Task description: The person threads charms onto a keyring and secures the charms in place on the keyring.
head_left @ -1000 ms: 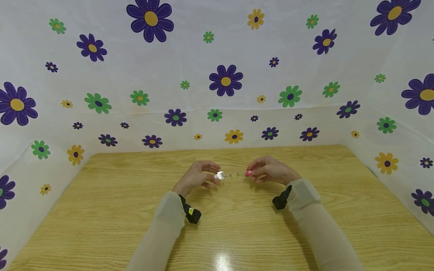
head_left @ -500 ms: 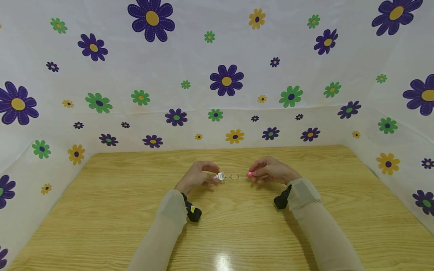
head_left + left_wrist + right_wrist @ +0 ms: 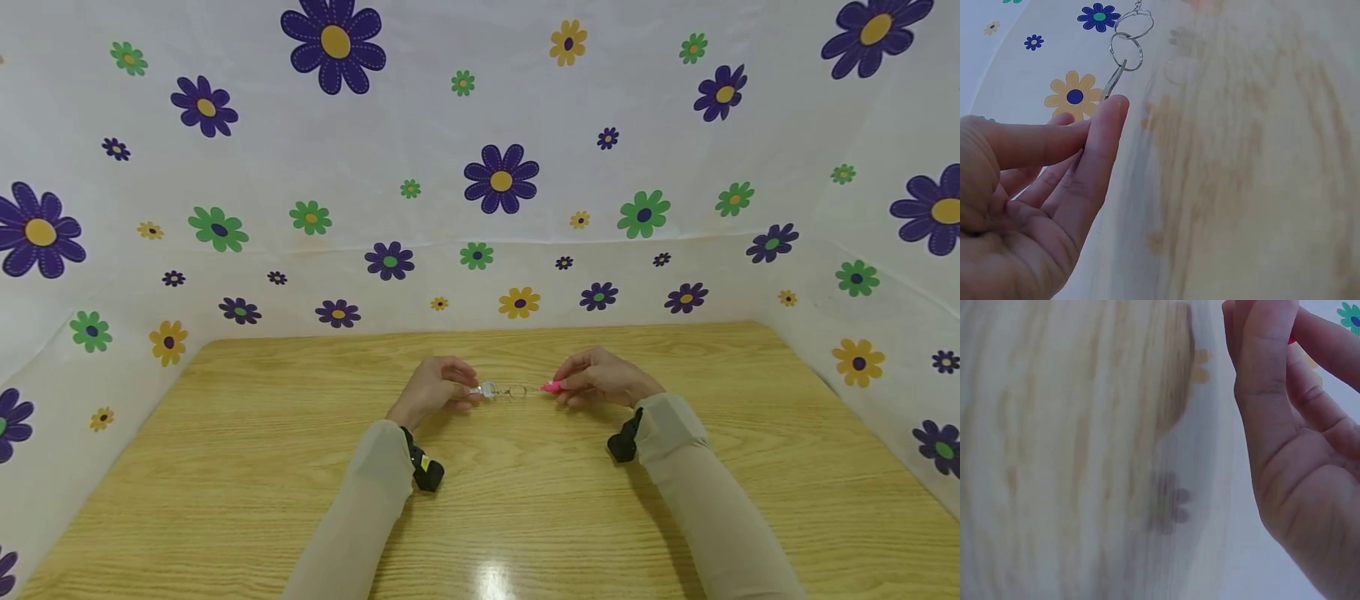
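In the head view, my left hand pinches a silver key between thumb and fingers. Its flat head sticks out past the fingertips, and in the left wrist view the key appears edge-on. A key ring passes through the key and links to another ring. From there a short chain leads to a small pink charm, which my right hand pinches. The fingers hide part of the charm; only a red speck of it shows in the right wrist view. The whole string is stretched level between both hands.
Both hands are over a wood-grain table, toward its far side. A white cloth printed with flowers stands behind it and along both sides. Each wrist wears a black camera on a strap.
My hands have drawn slightly apart, the left a little leftward and the right a little rightward. More of the pink charm shows now. Both grips hold.
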The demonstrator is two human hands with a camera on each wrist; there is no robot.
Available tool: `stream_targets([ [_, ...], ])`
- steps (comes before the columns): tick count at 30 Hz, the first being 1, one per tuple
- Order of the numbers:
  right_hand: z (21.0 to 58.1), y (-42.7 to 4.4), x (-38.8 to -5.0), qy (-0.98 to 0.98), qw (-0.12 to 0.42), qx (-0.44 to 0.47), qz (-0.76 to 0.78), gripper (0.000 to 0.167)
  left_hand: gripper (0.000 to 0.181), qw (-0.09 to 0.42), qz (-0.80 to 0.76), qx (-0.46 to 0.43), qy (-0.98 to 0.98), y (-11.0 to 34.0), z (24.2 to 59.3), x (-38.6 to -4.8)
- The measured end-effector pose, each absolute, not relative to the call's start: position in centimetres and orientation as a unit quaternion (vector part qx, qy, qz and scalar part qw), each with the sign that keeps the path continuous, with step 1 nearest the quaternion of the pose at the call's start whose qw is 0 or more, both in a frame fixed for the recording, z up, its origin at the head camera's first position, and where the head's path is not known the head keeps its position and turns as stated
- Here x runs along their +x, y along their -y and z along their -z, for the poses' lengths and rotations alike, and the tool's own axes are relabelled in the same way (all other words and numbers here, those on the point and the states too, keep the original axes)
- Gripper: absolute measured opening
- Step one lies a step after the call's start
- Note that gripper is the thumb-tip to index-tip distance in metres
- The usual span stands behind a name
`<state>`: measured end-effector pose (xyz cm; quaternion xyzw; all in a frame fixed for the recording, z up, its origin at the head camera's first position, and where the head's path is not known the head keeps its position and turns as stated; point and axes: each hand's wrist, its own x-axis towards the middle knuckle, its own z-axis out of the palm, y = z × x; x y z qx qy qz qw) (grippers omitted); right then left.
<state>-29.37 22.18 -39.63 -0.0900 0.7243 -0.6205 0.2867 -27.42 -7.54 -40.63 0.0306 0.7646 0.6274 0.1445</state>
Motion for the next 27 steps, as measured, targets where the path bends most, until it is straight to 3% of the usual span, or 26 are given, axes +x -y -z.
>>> stream_targets([
  [27, 39.29, -21.51, -29.68, -0.755, 0.261, -0.066, 0.598, 0.026, 0.018, 0.124, -0.602, 0.021, -0.788, 6.89, 40.98, -28.06],
])
